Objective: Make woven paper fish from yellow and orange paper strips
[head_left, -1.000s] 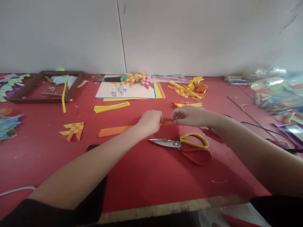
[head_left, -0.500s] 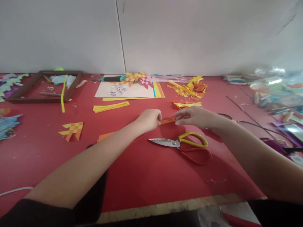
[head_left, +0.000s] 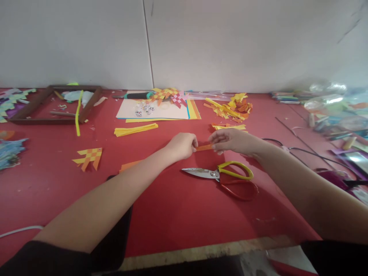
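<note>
An orange paper strip [head_left: 204,147] stretches between my two hands above the red tabletop. My left hand [head_left: 184,145] is closed, pinching the strip's left end. At the other end, my right hand [head_left: 230,141] pinches the strip between thumb and fingers. Just below lie scissors [head_left: 212,174] with one yellow and one red handle, blades pointing left. More orange paper [head_left: 129,166] shows partly from under my left forearm. A bundle of yellow paper strips [head_left: 135,130] rests to the left of my hands. Behind my right hand are yellow and orange strips [head_left: 230,127], partly covered.
A woven paper fish [head_left: 91,156] lies at left, below a brown frame [head_left: 54,120] holding scraps. Paper sheets [head_left: 123,109] with small beads sit near the wall. Paper scraps [head_left: 241,105] are heaped at back right. A black cable [head_left: 304,150] and clutter lie at right.
The fingers of my right hand have shifted slightly left along the orange strip. My left hand keeps its pinch. The view has moved very slightly.
</note>
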`<control>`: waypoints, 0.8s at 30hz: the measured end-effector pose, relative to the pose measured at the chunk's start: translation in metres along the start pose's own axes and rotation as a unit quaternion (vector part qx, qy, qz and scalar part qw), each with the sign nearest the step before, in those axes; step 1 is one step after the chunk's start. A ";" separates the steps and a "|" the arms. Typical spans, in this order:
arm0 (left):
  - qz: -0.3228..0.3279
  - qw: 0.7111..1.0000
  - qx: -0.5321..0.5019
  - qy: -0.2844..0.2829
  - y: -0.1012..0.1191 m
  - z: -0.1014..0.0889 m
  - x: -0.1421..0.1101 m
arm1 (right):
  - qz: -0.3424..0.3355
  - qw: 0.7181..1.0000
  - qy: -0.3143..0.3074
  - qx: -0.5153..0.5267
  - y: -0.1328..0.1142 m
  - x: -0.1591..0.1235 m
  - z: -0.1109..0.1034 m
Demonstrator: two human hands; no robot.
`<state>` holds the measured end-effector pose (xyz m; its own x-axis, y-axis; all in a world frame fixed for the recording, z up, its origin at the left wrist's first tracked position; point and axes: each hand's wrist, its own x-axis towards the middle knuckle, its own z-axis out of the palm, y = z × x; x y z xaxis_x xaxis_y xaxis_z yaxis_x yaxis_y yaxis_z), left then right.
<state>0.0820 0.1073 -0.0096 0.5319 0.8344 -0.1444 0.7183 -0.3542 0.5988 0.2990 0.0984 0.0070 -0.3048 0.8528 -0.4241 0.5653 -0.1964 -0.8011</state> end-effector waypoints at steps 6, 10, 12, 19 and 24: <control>0.014 1.000 -0.013 0.020 -0.005 0.000 0.000 | 0.017 0.999 0.022 0.025 -0.009 -0.004 0.000; 0.048 0.998 0.005 0.031 -0.011 -0.002 -0.006 | 0.043 0.997 0.050 0.048 -0.003 -0.007 -0.010; 0.074 0.997 0.022 0.030 -0.015 -0.006 -0.013 | 0.053 0.994 0.066 0.066 0.003 -0.007 -0.017; 0.160 0.981 0.103 0.035 -0.032 -0.019 -0.041 | 0.073 0.989 0.078 0.105 0.010 -0.010 -0.029; 0.184 0.970 0.143 0.063 -0.052 -0.024 -0.064 | 0.071 0.990 0.070 0.104 0.006 -0.012 -0.030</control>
<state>-0.0006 0.0825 -0.0124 0.7303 0.6672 0.1465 0.5942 -0.7263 0.3455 0.3285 0.1018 0.0199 -0.1160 0.8656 -0.4871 0.4201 -0.4016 -0.8138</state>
